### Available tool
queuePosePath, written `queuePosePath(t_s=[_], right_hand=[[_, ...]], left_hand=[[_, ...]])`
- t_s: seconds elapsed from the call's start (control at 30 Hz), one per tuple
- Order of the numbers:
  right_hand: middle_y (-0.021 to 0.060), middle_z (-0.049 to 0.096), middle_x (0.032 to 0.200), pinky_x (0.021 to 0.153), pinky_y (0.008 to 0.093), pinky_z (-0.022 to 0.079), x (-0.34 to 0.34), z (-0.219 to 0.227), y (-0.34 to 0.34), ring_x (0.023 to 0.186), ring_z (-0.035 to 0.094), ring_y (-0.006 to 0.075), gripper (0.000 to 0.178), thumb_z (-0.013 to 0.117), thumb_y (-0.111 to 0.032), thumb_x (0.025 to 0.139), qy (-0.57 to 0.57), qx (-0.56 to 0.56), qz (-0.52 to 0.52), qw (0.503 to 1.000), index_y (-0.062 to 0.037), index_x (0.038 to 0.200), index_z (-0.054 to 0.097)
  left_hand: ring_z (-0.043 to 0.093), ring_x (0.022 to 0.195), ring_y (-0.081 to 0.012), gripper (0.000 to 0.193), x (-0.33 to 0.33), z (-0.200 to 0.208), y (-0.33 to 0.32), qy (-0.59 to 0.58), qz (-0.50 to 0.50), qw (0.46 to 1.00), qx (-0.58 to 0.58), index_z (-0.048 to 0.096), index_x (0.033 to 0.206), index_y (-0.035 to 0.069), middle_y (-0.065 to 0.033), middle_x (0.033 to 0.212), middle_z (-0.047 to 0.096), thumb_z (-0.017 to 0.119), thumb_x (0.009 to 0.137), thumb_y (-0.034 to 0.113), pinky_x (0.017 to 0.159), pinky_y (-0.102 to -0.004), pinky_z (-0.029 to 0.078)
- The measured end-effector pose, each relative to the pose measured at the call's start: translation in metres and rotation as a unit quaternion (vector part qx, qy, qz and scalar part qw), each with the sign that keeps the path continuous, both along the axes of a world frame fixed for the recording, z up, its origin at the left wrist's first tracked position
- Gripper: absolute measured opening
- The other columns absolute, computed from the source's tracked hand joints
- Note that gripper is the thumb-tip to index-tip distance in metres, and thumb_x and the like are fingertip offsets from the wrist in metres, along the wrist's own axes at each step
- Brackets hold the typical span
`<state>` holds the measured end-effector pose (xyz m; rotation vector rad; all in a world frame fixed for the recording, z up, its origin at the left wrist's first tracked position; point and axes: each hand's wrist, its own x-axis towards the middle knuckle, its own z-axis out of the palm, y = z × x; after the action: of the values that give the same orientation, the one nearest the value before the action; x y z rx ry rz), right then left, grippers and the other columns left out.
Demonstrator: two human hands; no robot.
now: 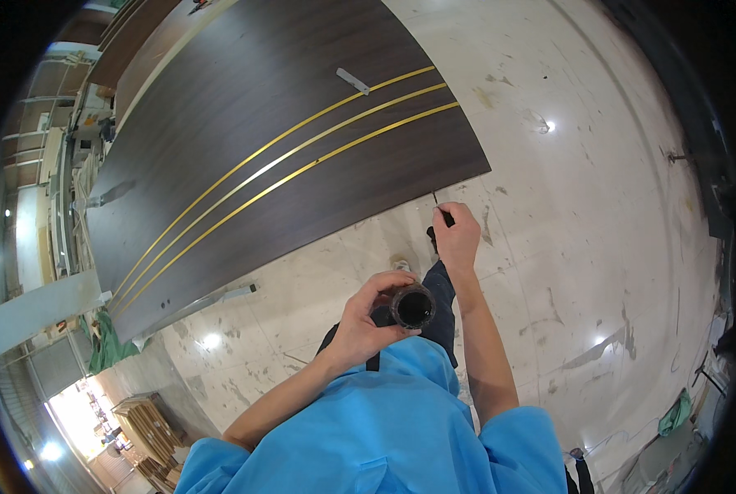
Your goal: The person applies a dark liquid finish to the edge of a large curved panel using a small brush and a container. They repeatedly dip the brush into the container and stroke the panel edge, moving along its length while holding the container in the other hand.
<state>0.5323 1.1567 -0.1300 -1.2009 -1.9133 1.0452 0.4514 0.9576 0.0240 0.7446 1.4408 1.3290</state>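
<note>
My left hand (pixel 361 323) is wrapped round a dark open-mouthed jar (pixel 412 307), held upright close to my body. The inside of the jar looks black. Out to the right, my right hand (pixel 458 235) pinches a thin dark stick-like tool (pixel 436 198), whose slim tip points at the near edge of a panel. Whether that tip touches the edge I cannot tell. The large dark brown panel (pixel 384 169) lies beyond my hands, with three gold strips (pixel 302 166) running lengthwise across it.
A small light-coloured flat tool (pixel 352 80) rests on the panel beside the farthest strip. Below the panel's left part is a long grey bar (pixel 211 301). Stacked boards (pixel 147 424) stand at lower left. The pale tiled floor (pixel 565 247) is scuffed, and a green cloth (pixel 675 413) lies at the right.
</note>
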Motion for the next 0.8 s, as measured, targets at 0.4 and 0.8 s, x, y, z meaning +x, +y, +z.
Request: queuePosePath(t_s=[0.4,0.8], right_hand=[[0.0156,0.073,0.093,0.078,0.0434,0.055,0.0024,0.0054,0.001,0.086,0.07,0.0364,0.012,0.07,-0.014,0.091,-0.01,-0.013,0.007,1.0,-0.0035,0.095,0.075],[0.016,0.072,0.092,0.077,0.0442,0.054,0.0027,0.0036,0.0065,0.086,0.069,0.0386,0.014,0.068,-0.016,0.092,-0.011,-0.019,0.047,0.999,-0.0042,0.096,0.075]], left_hand=[[0.057,0.132,-0.0212,0.073,-0.0034,0.0002,0.0002,0.013,0.0,1.0,0.011,0.055,0.139,0.01,-0.0105,0.148,0.055,0.087,0.075,-0.007,0.113,-0.0379,0.045],[0.057,0.133,-0.0209,0.073,-0.0026,0.001,0.0022,0.016,-0.008,1.0,0.003,0.055,0.138,0.011,-0.0092,0.148,0.055,0.087,0.076,-0.007,0.113,-0.0382,0.045]])
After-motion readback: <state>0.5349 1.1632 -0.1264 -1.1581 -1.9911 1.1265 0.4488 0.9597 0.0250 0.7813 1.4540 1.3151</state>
